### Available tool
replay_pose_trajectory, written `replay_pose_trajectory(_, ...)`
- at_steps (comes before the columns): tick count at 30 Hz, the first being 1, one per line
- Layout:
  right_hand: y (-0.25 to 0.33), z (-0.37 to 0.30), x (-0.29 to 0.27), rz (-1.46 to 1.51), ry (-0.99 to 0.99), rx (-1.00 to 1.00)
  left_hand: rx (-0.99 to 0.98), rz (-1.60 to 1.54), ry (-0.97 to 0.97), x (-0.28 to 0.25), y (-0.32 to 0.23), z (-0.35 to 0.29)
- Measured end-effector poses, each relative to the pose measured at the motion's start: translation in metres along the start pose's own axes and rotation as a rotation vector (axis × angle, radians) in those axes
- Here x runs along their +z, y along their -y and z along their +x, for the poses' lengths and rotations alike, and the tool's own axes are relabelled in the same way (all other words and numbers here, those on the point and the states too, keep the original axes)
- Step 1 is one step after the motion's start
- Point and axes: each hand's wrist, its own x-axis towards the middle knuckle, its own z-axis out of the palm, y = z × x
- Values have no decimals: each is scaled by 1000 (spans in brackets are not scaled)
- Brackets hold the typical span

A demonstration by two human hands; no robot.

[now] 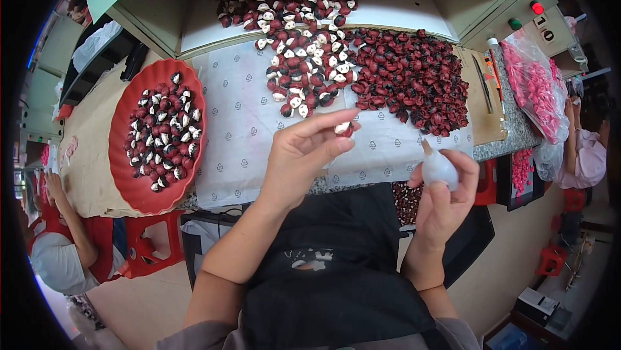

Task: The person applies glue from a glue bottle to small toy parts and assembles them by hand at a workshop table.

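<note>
Between the thumb and forefinger of my left hand (299, 156) is a small dark red and white figure piece (343, 129), held just above the sheet-covered table. My right hand (446, 196) grips a white squeeze bulb (440, 170) with a thin nozzle pointing up and a little left. Beyond my left hand lies a heap of red, black and white figure pieces (304, 68). A heap of plain dark red and black pieces (414, 81) sits beyond the bulb. To the left, a red scalloped tray (121, 123) holds many figure pieces.
White printed paper (233, 136) covers the table. An open-fronted cabinet (475, 10) stands behind, with a red button (537, 8). At the right are a slim metal tool (482, 83) and a clear bag of pink pieces (533, 85). Other people sit at both sides; a red stool (152, 246) stands lower left.
</note>
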Motion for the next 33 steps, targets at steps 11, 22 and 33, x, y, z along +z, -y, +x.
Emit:
replay_pose_trajectory(11, 7, -3, 3, 290, -185, -56, -147, -389, 44, 4, 2, -10)
replay_pose_trajectory(22, 8, -13, 18, -339, 138, -574, -166, -667, 219, 4, 7, -18)
replay_pose_trajectory(33, 7, -19, 18, -457, 231, -639, -200, -652, 258, 9, 3, -23)
